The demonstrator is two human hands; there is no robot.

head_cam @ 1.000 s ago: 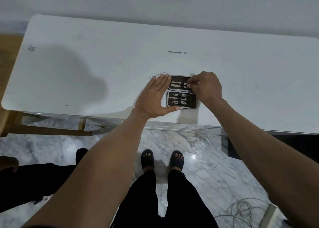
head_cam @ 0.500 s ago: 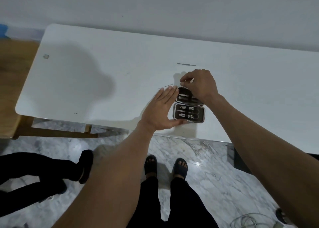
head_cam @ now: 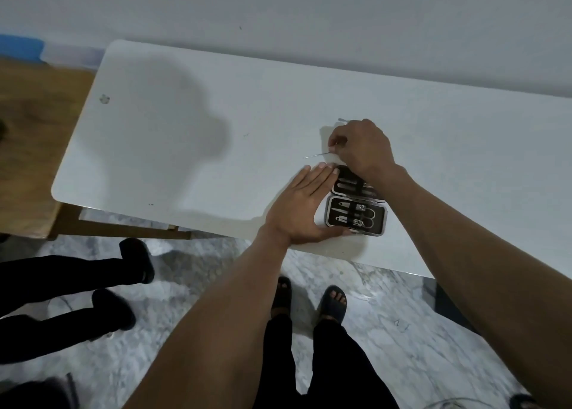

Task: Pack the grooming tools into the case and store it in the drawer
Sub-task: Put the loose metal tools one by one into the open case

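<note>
A small black grooming case (head_cam: pixel 356 216) lies flat and unfolded on the white table (head_cam: pixel 216 148) near its front edge, with several metal tools strapped inside. My left hand (head_cam: pixel 305 207) rests flat against the case's left side, fingers straight and together. My right hand (head_cam: pixel 360 148) is just beyond the case's far half, its fingertips pinched on a thin metal pick (head_cam: pixel 318 155) that lies on the table pointing left. Another slim tool (head_cam: pixel 342 120) pokes out behind my right hand, mostly hidden.
A wall runs right behind the table. A wooden surface (head_cam: pixel 34 130) adjoins the table's left end. Another person's legs and dark shoes (head_cam: pixel 133 263) are on the marble floor at the left. My own sandalled feet (head_cam: pixel 309 300) stand below the table edge.
My right hand has left the case's far half and moved up and left onto the thin pick. My left hand stays against the case. The camera has swung, shifting the table rightward in view.
</note>
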